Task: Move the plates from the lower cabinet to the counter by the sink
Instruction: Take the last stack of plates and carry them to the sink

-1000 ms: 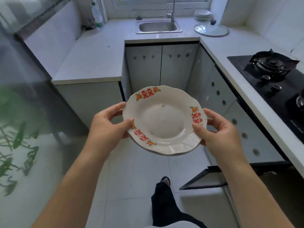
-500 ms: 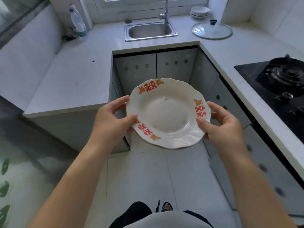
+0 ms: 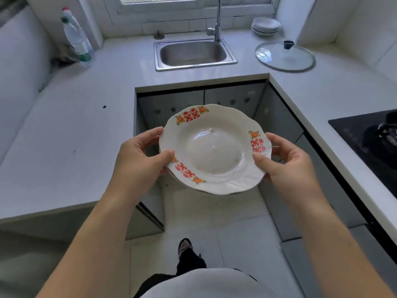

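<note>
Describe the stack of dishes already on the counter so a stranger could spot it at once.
Start at the steel sink under the window and follow the counter to the right, past the faucet. In the back corner against the wall sits the stack of white dishes, just behind the glass pot lid. Unlike the flat, clear lid with its dark knob, the stack is opaque, plain white and layered.

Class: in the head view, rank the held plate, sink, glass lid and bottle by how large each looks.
1. Plate, though it is nearest the camera
2. Sink
3. Glass lid
4. Bottle

Home kitchen, sink (image 3: 194,53), stove (image 3: 373,145), counter (image 3: 71,134)
</note>
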`<state>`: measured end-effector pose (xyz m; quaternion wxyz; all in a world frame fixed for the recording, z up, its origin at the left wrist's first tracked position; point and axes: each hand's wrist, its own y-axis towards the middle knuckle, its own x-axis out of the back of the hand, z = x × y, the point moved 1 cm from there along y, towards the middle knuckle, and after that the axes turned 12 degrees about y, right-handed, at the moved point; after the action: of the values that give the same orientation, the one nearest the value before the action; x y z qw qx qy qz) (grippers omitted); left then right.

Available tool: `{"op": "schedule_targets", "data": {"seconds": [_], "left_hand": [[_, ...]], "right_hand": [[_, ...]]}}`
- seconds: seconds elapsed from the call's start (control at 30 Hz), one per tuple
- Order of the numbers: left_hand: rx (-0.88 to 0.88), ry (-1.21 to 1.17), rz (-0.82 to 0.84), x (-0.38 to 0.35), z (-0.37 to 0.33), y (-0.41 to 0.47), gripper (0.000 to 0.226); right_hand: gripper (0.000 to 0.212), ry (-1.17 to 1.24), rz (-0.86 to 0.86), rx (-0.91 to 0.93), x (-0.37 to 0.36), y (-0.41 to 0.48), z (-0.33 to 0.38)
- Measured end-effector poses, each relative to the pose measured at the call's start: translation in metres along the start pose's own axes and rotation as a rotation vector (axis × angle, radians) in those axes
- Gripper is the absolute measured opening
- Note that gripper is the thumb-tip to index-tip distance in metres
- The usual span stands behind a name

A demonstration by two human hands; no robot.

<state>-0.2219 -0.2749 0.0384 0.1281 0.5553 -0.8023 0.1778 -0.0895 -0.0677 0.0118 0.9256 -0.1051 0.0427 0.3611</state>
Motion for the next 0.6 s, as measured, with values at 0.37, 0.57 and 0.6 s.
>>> {"op": "schedule_targets", "data": {"seconds": [0.37, 0.57, 0.6], "left_hand": [[-0.010, 0.054, 0.181, -0.039, -0.033, 0.157, 0.052], [-0.016, 0.076, 0.243, -0.100, -0.055, 0.235, 0.055], [-0.010, 0.069, 0.251, -0.112, -0.061, 0.252, 0.055]], "right_hand": [[0.051, -0.005, -0.187, -0.018, -0.028, 0.119, 0.000], [0.046, 0.005, -0.269, -0.026, -0.007, 0.199, 0.003], [0.046, 0.012, -0.277, -0.027, -0.003, 0.217, 0.004]]}}
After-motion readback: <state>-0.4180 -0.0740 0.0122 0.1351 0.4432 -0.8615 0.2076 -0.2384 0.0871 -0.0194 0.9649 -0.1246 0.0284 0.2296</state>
